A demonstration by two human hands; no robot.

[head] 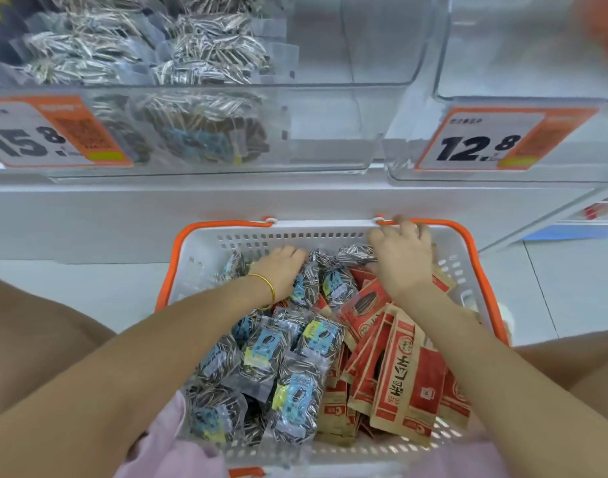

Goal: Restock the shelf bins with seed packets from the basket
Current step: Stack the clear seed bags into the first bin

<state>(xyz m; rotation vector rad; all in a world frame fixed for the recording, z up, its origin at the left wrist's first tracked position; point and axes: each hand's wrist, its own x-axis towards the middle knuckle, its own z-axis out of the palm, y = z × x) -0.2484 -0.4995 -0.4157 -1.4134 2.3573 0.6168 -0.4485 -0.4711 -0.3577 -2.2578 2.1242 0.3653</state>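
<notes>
- I count two kinds of seed packets in the basket (206, 277). Clear packets (288, 395) of striped seeds with blue labels fill the left half, and red-and-brown paper packets (409, 370) fill the right.
- About a dozen clear ones show; the paper ones overlap too much for me to count exactly.
- The one white basket sits on the floor (88, 288) in front of the shelf (123, 208), and its orange handle (223, 225) lies along the far rim.
- My left hand (285, 267) wears one gold bangle (266, 288) and lies palm down on the clear packets at the far end. Its fingers dip out of sight, so I cannot tell whether it grips anything.
- My right hand (404, 263) is palm down at the far right corner, fingers up at the rim by the handle. It is blurred, and I cannot tell whether it holds anything.
- Two clear bins stand on the shelf above.
- The left bin (323, 132) has clear striped packets piled in its left part and carries a price tag (47, 132) reading 15.8.
- The right bin (502, 46) carries a second tag (485, 139) reading 12.8.
- Pink cloth (178, 453) shows at the near edge.
</notes>
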